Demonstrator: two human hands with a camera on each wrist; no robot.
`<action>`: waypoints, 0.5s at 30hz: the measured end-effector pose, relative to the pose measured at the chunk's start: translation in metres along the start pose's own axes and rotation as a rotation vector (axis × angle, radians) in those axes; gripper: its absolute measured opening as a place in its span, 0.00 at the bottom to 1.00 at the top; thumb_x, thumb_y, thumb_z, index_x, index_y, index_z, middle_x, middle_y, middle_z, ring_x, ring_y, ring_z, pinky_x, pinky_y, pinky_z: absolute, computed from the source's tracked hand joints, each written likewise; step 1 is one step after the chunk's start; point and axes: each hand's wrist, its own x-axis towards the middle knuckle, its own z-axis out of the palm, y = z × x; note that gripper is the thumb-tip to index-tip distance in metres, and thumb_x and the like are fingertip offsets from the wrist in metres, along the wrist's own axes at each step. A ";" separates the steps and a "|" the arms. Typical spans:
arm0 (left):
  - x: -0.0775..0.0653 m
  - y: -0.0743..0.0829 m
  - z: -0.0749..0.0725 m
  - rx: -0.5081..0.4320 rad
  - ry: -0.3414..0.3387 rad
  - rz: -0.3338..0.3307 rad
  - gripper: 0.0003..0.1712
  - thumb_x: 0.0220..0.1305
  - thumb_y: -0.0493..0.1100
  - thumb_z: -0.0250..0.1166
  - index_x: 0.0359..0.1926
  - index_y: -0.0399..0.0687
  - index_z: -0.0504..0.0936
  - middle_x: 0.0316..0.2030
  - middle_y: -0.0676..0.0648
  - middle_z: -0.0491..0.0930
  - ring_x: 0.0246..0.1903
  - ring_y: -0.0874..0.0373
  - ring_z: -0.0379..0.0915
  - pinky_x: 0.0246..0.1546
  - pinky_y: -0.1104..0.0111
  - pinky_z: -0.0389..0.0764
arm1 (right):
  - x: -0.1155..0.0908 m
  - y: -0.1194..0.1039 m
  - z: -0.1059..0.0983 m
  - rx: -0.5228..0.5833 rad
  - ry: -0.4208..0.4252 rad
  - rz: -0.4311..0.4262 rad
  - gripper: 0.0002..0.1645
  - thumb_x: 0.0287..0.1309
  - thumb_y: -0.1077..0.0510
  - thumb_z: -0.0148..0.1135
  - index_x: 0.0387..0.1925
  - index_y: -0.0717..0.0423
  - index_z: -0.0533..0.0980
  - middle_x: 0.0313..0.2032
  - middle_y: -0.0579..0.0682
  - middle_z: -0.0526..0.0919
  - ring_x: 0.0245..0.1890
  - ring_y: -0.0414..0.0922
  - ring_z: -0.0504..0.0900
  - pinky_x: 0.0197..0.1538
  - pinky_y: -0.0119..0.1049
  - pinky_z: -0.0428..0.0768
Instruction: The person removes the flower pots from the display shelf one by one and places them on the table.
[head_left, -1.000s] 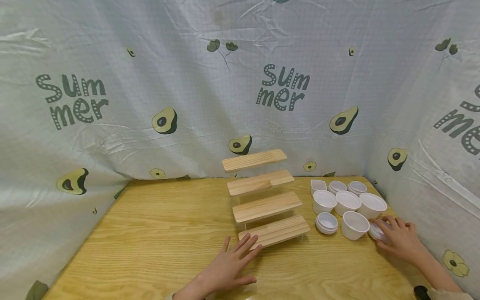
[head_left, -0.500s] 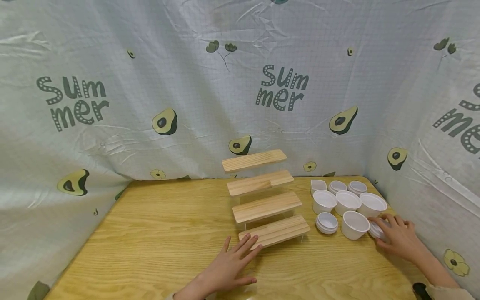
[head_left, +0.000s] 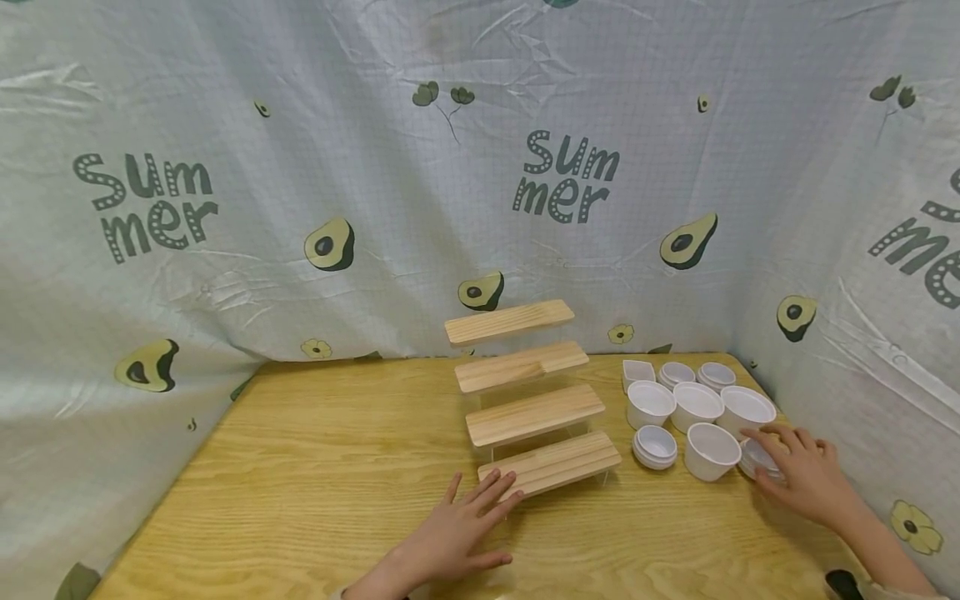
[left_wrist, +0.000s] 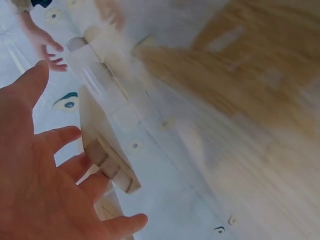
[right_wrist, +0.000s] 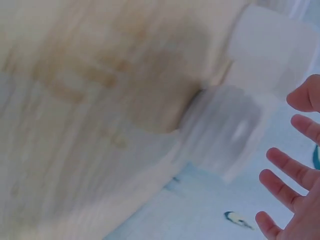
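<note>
My left hand has its fingers spread, and the fingertips rest on the front edge of the lowest wooden step of a tiered display stand. In the left wrist view the end of a wooden step shows beside those fingers. At the right, my right hand hovers over a low round white jar with fingers loosely bent. The right wrist view shows a gap between the fingers and the ribbed side of this jar. A taller white plastic cup stands just left of the jar.
Another low white jar stands nearer the stand. Behind are three white tubs, including one by the wall, and a back row with a square cup and two jars. Printed cloth encloses the wooden table.
My right hand has lifted slightly and eased off the low jar, so more of the jar's top shows. The left hand and the stand stay where they were.
</note>
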 end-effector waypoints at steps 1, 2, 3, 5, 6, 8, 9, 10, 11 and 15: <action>-0.001 0.000 -0.001 -0.006 -0.002 -0.006 0.40 0.60 0.62 0.50 0.68 0.54 0.50 0.69 0.47 0.49 0.67 0.52 0.48 0.54 0.42 0.61 | 0.001 -0.002 -0.001 0.013 0.010 -0.002 0.35 0.32 0.58 0.68 0.49 0.50 0.69 0.42 0.56 0.71 0.39 0.57 0.67 0.33 0.54 0.59; -0.002 -0.001 -0.002 -0.011 -0.002 -0.011 0.39 0.60 0.62 0.50 0.68 0.55 0.50 0.69 0.47 0.49 0.67 0.52 0.49 0.54 0.42 0.62 | 0.003 -0.004 -0.002 0.024 0.021 -0.005 0.35 0.32 0.58 0.68 0.49 0.50 0.69 0.42 0.56 0.71 0.39 0.57 0.67 0.33 0.54 0.59; -0.004 -0.002 -0.003 -0.017 -0.001 -0.013 0.39 0.60 0.62 0.50 0.68 0.54 0.51 0.68 0.47 0.50 0.67 0.52 0.50 0.54 0.43 0.62 | 0.004 -0.007 -0.003 0.032 0.032 -0.010 0.35 0.32 0.58 0.68 0.49 0.50 0.69 0.42 0.56 0.71 0.39 0.57 0.68 0.33 0.55 0.60; -0.007 -0.004 -0.005 -0.027 0.009 -0.014 0.37 0.61 0.61 0.51 0.67 0.54 0.53 0.68 0.47 0.52 0.65 0.53 0.54 0.55 0.44 0.62 | 0.007 -0.012 -0.005 0.045 0.048 -0.019 0.34 0.32 0.58 0.69 0.49 0.51 0.70 0.42 0.55 0.72 0.39 0.56 0.68 0.33 0.54 0.60; -0.009 -0.006 -0.006 -0.041 0.011 -0.015 0.37 0.61 0.60 0.51 0.67 0.53 0.54 0.67 0.47 0.53 0.64 0.53 0.55 0.55 0.44 0.62 | 0.009 -0.015 -0.006 0.055 0.051 -0.024 0.34 0.32 0.59 0.69 0.49 0.51 0.71 0.42 0.55 0.72 0.40 0.56 0.68 0.33 0.53 0.60; -0.012 -0.010 -0.008 -0.080 0.011 -0.018 0.36 0.62 0.58 0.51 0.67 0.52 0.54 0.67 0.46 0.54 0.62 0.53 0.60 0.55 0.45 0.62 | 0.012 -0.022 -0.009 0.064 0.050 -0.027 0.33 0.32 0.60 0.69 0.48 0.52 0.71 0.42 0.54 0.72 0.40 0.57 0.69 0.34 0.54 0.60; -0.014 -0.012 -0.009 -0.101 0.012 -0.022 0.36 0.62 0.58 0.51 0.67 0.51 0.54 0.67 0.46 0.54 0.61 0.53 0.62 0.55 0.45 0.62 | 0.013 -0.025 -0.010 0.074 0.050 -0.027 0.33 0.33 0.61 0.68 0.48 0.52 0.71 0.42 0.54 0.72 0.40 0.57 0.68 0.35 0.54 0.59; -0.015 -0.014 -0.011 -0.125 0.012 -0.029 0.35 0.62 0.57 0.50 0.67 0.51 0.54 0.67 0.46 0.54 0.60 0.54 0.63 0.56 0.45 0.62 | 0.014 -0.028 -0.011 0.077 0.047 -0.028 0.33 0.33 0.62 0.67 0.49 0.51 0.71 0.42 0.54 0.72 0.40 0.56 0.68 0.35 0.54 0.59; -0.017 -0.016 -0.013 -0.153 0.012 -0.039 0.35 0.63 0.57 0.50 0.67 0.51 0.53 0.67 0.46 0.54 0.59 0.54 0.65 0.56 0.45 0.62 | 0.015 -0.031 -0.011 0.084 0.045 -0.030 0.33 0.33 0.62 0.67 0.49 0.51 0.70 0.42 0.54 0.72 0.41 0.56 0.68 0.36 0.53 0.58; -0.022 -0.022 -0.019 -0.214 0.037 -0.064 0.34 0.64 0.55 0.49 0.67 0.50 0.53 0.66 0.44 0.55 0.58 0.53 0.66 0.56 0.46 0.62 | 0.021 -0.043 -0.011 0.100 0.050 -0.058 0.33 0.33 0.63 0.67 0.50 0.52 0.70 0.44 0.53 0.72 0.43 0.53 0.67 0.36 0.51 0.58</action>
